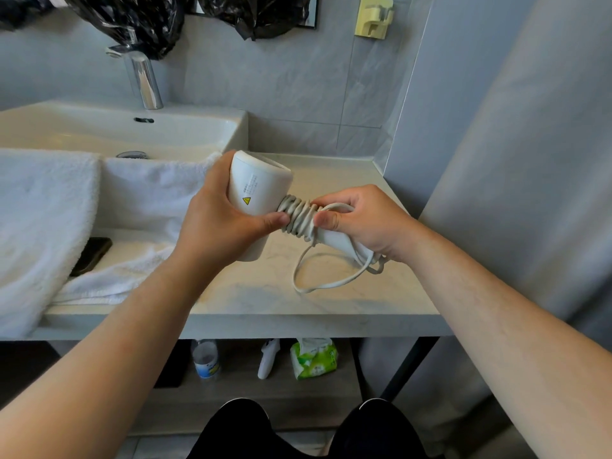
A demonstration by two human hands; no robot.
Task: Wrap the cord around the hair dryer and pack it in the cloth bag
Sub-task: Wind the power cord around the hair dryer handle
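A single wide-angle view, worn on the person's head, looks forward and steeply down over a worktop. It sits close: the left forearm runs in from 7 o'clock and the right forearm from 5, meeting at a hair dryer near frame centre. The sink lies toward 10 o'clock, the tap toward 11, the tiled wall at 12. At 6 o'clock the view drops past a lower shelf to the person's knees.
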